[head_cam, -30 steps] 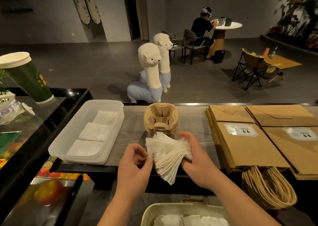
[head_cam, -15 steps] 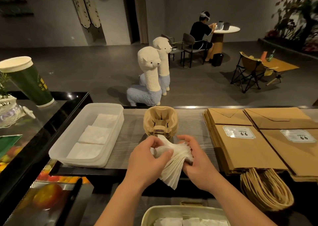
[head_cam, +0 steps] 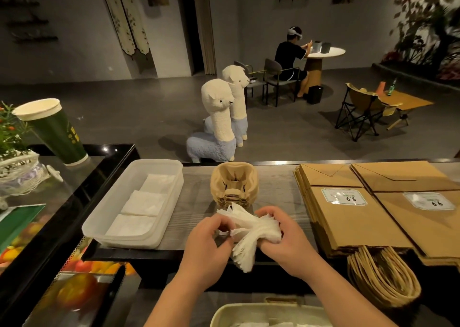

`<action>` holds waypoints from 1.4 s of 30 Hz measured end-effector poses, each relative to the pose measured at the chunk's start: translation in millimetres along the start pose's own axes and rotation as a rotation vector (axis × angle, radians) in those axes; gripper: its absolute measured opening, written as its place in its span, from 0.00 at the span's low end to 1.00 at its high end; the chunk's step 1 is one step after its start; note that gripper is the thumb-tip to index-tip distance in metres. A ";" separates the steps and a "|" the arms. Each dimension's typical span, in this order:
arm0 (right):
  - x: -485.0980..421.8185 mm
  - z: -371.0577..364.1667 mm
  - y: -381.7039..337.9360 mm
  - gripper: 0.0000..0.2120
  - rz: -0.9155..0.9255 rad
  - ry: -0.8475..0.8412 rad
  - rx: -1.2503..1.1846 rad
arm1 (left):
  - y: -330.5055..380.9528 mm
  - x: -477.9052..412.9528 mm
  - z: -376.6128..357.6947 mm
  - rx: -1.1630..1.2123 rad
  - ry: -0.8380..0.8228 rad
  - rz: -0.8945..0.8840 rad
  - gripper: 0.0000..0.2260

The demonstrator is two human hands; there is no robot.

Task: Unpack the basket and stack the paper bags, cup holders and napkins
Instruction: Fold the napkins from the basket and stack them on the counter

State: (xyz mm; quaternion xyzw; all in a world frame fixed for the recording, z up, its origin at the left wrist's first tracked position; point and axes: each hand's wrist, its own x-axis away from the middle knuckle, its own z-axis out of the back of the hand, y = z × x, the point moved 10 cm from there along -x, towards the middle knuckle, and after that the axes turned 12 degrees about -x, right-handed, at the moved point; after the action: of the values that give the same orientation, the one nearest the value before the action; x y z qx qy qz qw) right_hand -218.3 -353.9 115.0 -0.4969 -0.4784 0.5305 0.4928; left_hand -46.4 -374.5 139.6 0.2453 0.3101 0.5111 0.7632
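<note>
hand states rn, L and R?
left hand: closed, pinching the left edge of the napkins
right hand: closed, fingers curled round the same napkins

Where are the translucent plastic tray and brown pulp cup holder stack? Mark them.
Translucent white plastic tray (head_cam: pixel 172 195), head view, right wall.
Brown pulp cup holder stack (head_cam: pixel 234 180), head view, top holder.

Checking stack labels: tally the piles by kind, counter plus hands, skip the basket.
paper bag stacks: 2
cup holder stack: 1
napkin piles in the tray: 3
napkin bundle, gripped by left hand and right hand: 1
Total: 7
</note>
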 end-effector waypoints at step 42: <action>0.9 18.1 -1.6 0.25 -0.062 0.010 -0.021 | -22.5 -10.8 -2.3 0.215 -0.066 0.240 0.05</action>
State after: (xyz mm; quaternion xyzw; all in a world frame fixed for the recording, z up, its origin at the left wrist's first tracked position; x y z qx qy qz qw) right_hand -236.3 -353.2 117.4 -0.4896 -0.4964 0.5074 0.5063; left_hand -37.0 -392.5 124.8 0.3774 0.3061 0.5540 0.6760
